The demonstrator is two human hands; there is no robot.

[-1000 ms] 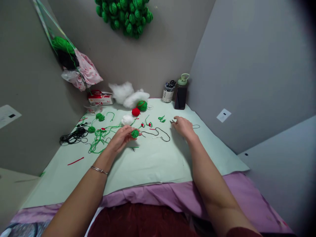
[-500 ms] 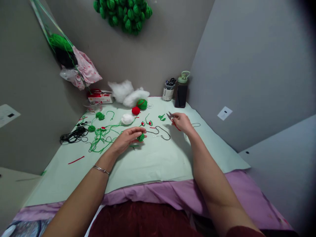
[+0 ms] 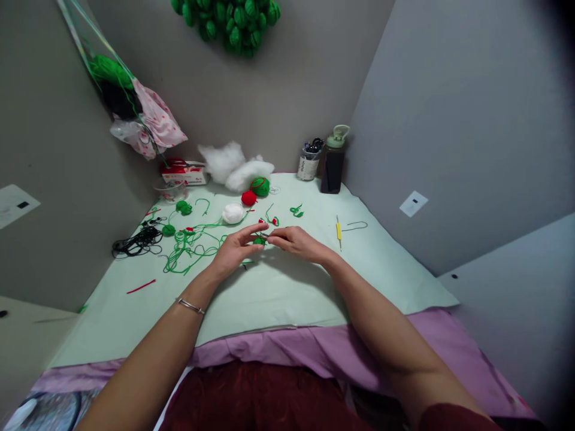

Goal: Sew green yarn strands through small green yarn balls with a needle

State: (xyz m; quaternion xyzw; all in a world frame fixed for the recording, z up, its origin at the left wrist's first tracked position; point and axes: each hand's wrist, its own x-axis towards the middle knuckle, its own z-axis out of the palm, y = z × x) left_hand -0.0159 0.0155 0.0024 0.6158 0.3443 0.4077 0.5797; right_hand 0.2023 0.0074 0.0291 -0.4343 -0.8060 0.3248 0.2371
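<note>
My left hand (image 3: 232, 250) pinches a small green crocheted piece (image 3: 259, 241) over the middle of the table, its fingers pointing right. My right hand (image 3: 297, 243) has come up against it from the right. Its fingers are closed round the scissors (image 3: 265, 235); only a bit of dark metal shows at the fingertips, and the handles are hidden in the hand. Just beyond the hands lie small red, white and green crocheted pieces (image 3: 275, 221). How far the blades are apart I cannot tell.
Loose green yarn (image 3: 191, 251) and a black yarn tangle (image 3: 140, 240) spread on the left. Behind are a white ball (image 3: 233, 213), a red ball (image 3: 248, 198), white stuffing (image 3: 224, 163) and a bottle (image 3: 333, 164). A yellow-handled crochet hook (image 3: 339, 231) lies on the right.
My right hand has moved left with the scissors, from the table's right side to the green piece in my left hand. The yellow-handled hook it covered now shows.
</note>
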